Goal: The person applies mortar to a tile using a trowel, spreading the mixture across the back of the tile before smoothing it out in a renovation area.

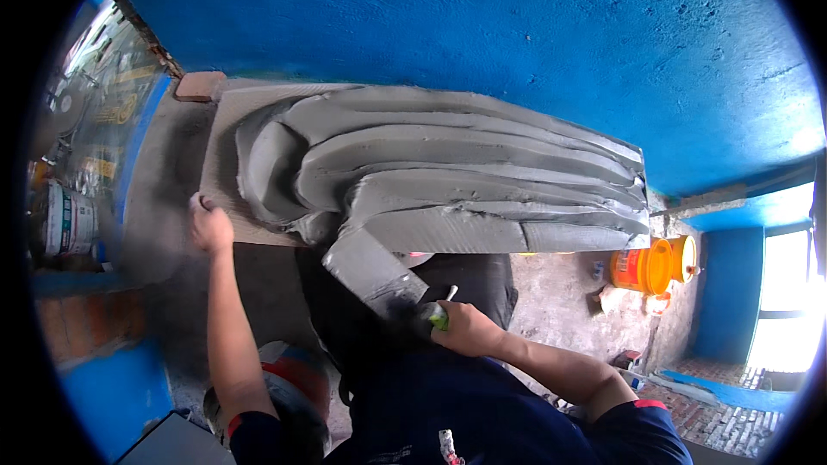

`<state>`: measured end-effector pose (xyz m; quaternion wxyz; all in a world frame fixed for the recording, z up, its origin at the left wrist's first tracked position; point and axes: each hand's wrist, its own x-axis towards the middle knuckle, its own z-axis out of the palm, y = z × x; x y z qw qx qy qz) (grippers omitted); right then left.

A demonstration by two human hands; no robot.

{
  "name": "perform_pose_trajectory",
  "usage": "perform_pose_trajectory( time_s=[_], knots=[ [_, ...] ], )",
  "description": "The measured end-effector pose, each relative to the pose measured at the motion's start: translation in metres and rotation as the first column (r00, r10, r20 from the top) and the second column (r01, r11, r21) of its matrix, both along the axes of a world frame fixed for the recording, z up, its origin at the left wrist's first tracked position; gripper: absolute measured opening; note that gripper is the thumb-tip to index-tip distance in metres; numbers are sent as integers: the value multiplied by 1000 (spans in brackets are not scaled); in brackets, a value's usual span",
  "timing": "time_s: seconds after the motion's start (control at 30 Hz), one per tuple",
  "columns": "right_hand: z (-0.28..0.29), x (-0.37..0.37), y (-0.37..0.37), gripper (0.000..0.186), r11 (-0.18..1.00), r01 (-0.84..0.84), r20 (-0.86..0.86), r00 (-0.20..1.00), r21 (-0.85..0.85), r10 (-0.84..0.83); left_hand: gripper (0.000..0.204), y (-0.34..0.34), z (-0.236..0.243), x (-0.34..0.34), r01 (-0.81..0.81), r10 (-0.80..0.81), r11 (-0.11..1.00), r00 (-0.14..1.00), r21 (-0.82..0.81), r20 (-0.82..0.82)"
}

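Mortar (448, 155), grey, ridged in bands, right fingers (455, 327) clamped on trowel handle (439, 319), left fingers (203, 208), grip unclear

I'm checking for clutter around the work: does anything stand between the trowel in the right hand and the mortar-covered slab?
Nothing visible does. The trowel in the right hand overlaps the near edge of the slab in this view. The left hand is off at its near left corner.

A grey bench (155, 215) carries a pale panel (222, 168) spread with grey mortar (431, 155); a reddish brick (200, 86) rests by its far-left corner. Yellow buckets (657, 265) stand on the floor (551, 293), right.
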<state>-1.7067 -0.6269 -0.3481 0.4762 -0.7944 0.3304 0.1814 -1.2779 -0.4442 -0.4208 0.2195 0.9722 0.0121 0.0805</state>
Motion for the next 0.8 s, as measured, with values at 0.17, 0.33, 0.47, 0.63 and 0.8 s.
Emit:
perform_pose_trajectory(
  time_s=[0.17, 0.33, 0.47, 0.63, 0.8],
  knots=[
    [44, 67, 9, 32, 942, -306, 88, 951, 138, 296, 33, 47, -41, 31, 140, -154, 984, 979, 106, 133],
    [40, 76, 10, 35, 981, -80, 238, 964, -176, 122, 34, 16, 10, 15, 261, -276, 960, 945, -105, -177],
    [12, 92, 39, 39, 1000, -23, 148, 989, -12, 25, 31, 36, 5, 24, 282, -291, 957, 940, -72, -177],
    [-5, 120, 76, 37, 994, -83, 132, 989, 69, 74, 31, 42, 13, 27, 345, -365, 929, 914, -133, -179],
    [23, 162, 72, 22, 900, -144, -46, 983, 412, 178, 24, 36, 54, 27, 370, -449, 880, 851, -298, -272]
  ],
)
